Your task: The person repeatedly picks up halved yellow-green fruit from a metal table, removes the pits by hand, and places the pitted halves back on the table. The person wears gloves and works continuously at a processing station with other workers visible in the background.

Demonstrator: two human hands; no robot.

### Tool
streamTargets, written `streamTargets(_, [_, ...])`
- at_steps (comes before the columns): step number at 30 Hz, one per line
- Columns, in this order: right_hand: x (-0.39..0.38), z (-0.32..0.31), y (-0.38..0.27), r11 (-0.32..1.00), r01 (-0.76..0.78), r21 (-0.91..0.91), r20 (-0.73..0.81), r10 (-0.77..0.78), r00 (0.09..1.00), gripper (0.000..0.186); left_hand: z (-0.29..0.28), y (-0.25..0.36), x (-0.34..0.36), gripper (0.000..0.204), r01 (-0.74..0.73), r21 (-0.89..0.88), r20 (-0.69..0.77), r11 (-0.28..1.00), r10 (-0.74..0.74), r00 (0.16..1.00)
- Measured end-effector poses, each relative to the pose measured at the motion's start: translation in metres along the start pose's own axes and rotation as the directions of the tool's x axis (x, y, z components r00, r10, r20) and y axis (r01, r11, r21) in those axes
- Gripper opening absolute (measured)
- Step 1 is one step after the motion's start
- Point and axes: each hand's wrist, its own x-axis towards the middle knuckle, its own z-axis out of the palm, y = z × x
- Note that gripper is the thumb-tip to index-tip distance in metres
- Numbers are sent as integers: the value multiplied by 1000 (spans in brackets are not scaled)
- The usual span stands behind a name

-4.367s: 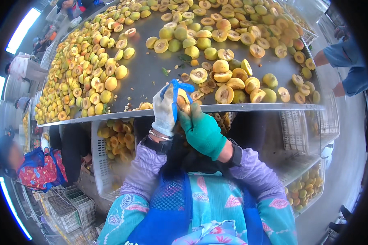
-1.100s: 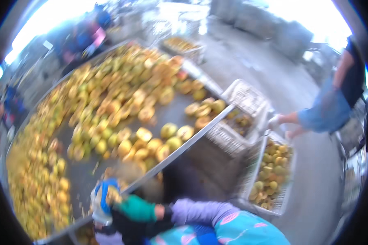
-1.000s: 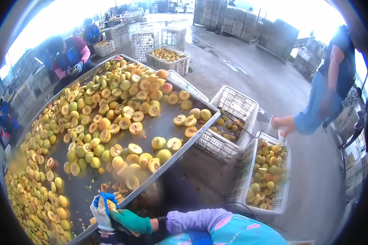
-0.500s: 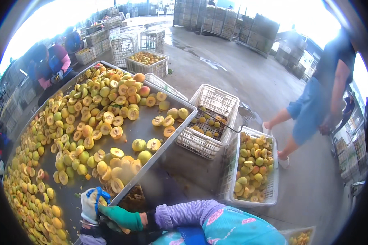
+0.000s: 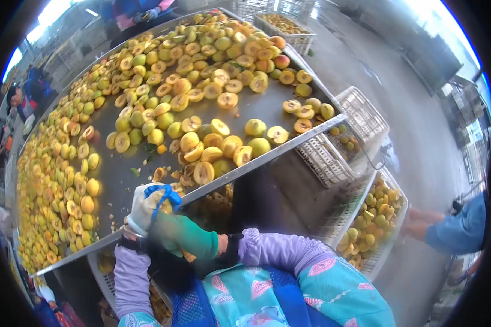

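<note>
At the near edge of the metal table (image 5: 139, 199), my left hand (image 5: 146, 207), in a white glove with blue trim, is closed around a yellow peach (image 5: 171, 206), of which only a part shows. My right hand (image 5: 188, 235), in a green glove, is closed and pressed up against the left. A small tan piece (image 5: 189, 255) pokes out below the right hand; whether it is a handle or fruit I cannot tell. Just beyond my hands lie halved peaches (image 5: 204, 172), some with brown stones showing, beside whole ones (image 5: 255, 127) and scraps.
A raised metal rim (image 5: 278, 149) borders the table. To the right stand a white crate of peaches (image 5: 372, 220) and another crate (image 5: 360, 114) with a wire hook. A fruit-filled crate (image 5: 286, 28) is farther back. A person in blue shorts (image 5: 458, 226) is at the right; other workers sit across the table.
My view has swung down and left, so the table and my hands appear higher and farther right. Both hands remain together at the table edge. The person in blue appears lower and farther right.
</note>
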Motion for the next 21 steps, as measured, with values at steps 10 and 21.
streamTargets(10, [3,28,-20,813,-506,288,308,421,853,36,-16,3,-33,39,95,-468,-53,878,-136,989])
streamTargets(21, [-2,4,-16,780,-599,-182,139,623,769,42,-92,-34,-195,33,646,149,-737,749,-351,577])
